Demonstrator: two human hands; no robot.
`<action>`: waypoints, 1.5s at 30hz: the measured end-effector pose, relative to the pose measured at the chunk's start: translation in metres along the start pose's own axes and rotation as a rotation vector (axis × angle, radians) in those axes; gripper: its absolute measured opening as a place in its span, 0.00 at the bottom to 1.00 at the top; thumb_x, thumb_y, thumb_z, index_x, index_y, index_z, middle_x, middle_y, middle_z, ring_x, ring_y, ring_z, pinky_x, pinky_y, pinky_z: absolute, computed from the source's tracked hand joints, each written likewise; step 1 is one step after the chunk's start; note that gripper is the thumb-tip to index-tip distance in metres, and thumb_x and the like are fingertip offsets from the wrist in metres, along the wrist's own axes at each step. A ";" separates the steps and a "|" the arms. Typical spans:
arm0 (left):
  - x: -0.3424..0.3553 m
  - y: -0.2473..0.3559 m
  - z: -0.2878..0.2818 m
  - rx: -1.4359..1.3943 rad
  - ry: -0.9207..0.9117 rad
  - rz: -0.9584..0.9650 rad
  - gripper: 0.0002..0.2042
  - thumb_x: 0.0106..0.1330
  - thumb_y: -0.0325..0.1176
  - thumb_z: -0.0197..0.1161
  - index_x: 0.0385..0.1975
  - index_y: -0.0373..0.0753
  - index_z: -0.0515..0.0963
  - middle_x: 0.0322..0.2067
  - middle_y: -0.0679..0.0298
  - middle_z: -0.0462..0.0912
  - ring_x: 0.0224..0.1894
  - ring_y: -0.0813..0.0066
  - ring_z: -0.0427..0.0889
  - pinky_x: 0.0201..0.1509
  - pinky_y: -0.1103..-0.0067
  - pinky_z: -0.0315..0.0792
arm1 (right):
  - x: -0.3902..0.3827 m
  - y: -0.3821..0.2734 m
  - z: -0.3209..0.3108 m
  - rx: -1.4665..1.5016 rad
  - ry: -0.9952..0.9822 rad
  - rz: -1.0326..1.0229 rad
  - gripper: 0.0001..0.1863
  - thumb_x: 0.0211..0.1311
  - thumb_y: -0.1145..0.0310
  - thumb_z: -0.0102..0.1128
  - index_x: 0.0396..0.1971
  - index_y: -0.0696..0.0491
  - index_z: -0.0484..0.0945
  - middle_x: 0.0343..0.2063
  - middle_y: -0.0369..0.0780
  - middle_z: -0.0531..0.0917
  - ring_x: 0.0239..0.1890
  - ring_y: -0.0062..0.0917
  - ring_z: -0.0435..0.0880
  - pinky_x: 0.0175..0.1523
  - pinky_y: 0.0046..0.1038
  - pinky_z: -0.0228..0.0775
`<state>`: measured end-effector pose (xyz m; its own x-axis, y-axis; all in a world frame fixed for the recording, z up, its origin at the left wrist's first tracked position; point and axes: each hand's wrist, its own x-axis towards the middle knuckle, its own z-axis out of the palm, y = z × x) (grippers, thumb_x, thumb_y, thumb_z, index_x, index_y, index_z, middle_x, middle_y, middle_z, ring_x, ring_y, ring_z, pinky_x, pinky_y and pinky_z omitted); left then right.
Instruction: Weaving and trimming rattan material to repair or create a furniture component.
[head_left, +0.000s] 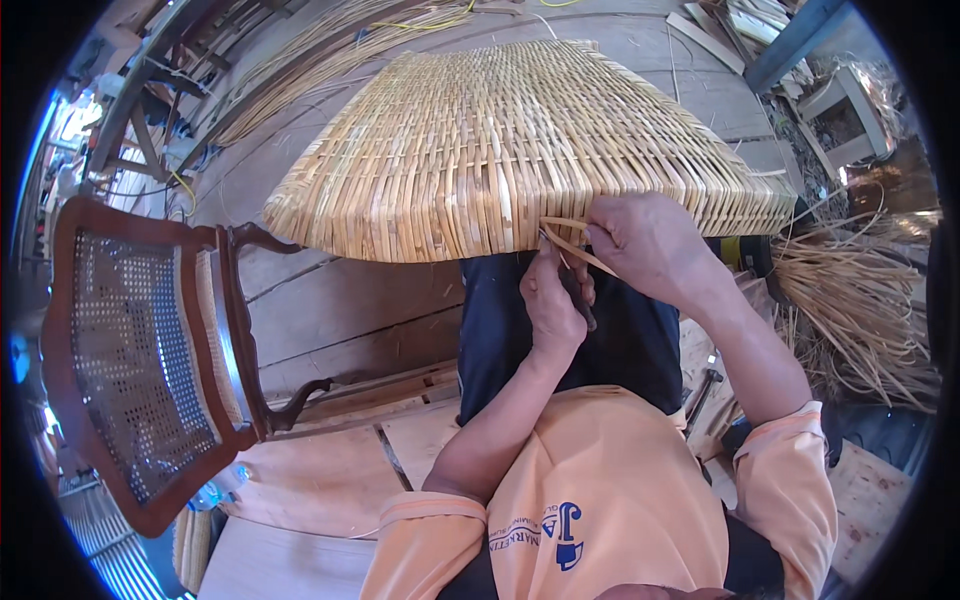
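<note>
Dark tool partly hidden by left hand, kind unclear; shirt cut off by lower edge.

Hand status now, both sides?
Left hand: closed, holding a dark-handled tool below the woven panel's front edge.
Right hand: closed, pinching a tan strip at that edge.

Brown cane-panelled chair, blue-grey post, plank floor

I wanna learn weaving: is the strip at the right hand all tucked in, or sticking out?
Sticking out: part of the pale strip shows loose below the edge of the woven panel, pinched in the right hand.
</note>
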<state>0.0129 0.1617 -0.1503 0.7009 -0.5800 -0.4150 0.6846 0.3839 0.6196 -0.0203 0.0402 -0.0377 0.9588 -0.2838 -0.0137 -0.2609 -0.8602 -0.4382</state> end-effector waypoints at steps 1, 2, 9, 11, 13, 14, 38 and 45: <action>0.002 0.000 -0.001 -0.013 -0.014 -0.003 0.19 0.74 0.48 0.45 0.26 0.40 0.70 0.18 0.67 0.70 0.14 0.80 0.68 0.17 0.83 0.64 | 0.002 -0.001 0.001 -0.031 -0.009 0.020 0.10 0.57 0.68 0.58 0.22 0.58 0.74 0.20 0.47 0.77 0.28 0.44 0.79 0.36 0.41 0.70; 0.003 0.001 0.000 -0.028 -0.027 -0.008 0.19 0.74 0.47 0.45 0.26 0.41 0.70 0.17 0.67 0.70 0.14 0.80 0.68 0.17 0.83 0.64 | 0.004 -0.002 0.002 -0.028 -0.006 0.034 0.10 0.57 0.68 0.58 0.22 0.58 0.74 0.20 0.47 0.77 0.28 0.44 0.79 0.36 0.41 0.70; -0.044 0.037 -0.001 0.429 -0.153 -0.217 0.14 0.74 0.42 0.47 0.33 0.37 0.71 0.19 0.65 0.74 0.16 0.78 0.73 0.21 0.82 0.69 | 0.011 -0.004 -0.003 -0.214 0.082 -0.129 0.11 0.56 0.60 0.62 0.21 0.51 0.77 0.19 0.40 0.80 0.29 0.36 0.80 0.41 0.37 0.67; -0.064 0.049 -0.006 0.796 -0.180 -0.198 0.10 0.72 0.36 0.54 0.35 0.35 0.73 0.21 0.60 0.79 0.21 0.75 0.81 0.25 0.79 0.73 | 0.014 -0.002 -0.005 -0.249 0.164 -0.218 0.12 0.49 0.57 0.67 0.19 0.48 0.77 0.18 0.35 0.78 0.31 0.30 0.75 0.44 0.34 0.63; -0.063 0.057 -0.011 1.221 -0.075 0.176 0.10 0.71 0.35 0.55 0.34 0.33 0.75 0.20 0.57 0.80 0.22 0.74 0.82 0.26 0.78 0.73 | 0.017 0.003 -0.006 -0.239 0.182 -0.237 0.11 0.48 0.57 0.67 0.19 0.48 0.78 0.18 0.34 0.78 0.32 0.30 0.75 0.44 0.34 0.63; -0.058 0.059 -0.013 1.177 0.012 0.233 0.09 0.70 0.34 0.56 0.34 0.33 0.76 0.18 0.56 0.78 0.21 0.74 0.81 0.27 0.77 0.72 | 0.019 0.006 -0.005 -0.251 0.198 -0.246 0.11 0.47 0.57 0.68 0.20 0.48 0.78 0.18 0.33 0.79 0.34 0.30 0.75 0.44 0.34 0.63; -0.041 0.036 0.017 0.662 0.210 0.045 0.10 0.75 0.41 0.46 0.33 0.43 0.66 0.27 0.71 0.64 0.23 0.84 0.65 0.18 0.87 0.62 | 0.017 0.028 0.015 0.139 0.113 -0.290 0.07 0.53 0.67 0.62 0.26 0.56 0.82 0.48 0.43 0.76 0.55 0.35 0.71 0.59 0.35 0.61; -0.040 0.022 0.034 0.295 0.269 0.042 0.10 0.75 0.40 0.46 0.33 0.43 0.65 0.26 0.70 0.64 0.22 0.84 0.66 0.17 0.85 0.62 | 0.016 0.029 0.016 0.106 0.134 -0.301 0.08 0.52 0.67 0.63 0.28 0.56 0.83 0.49 0.43 0.76 0.55 0.35 0.72 0.60 0.36 0.61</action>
<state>-0.0065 0.1691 -0.0976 0.7811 -0.3443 -0.5210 0.5950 0.1573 0.7882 -0.0102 0.0176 -0.0650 0.9659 -0.0834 0.2450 0.0509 -0.8669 -0.4959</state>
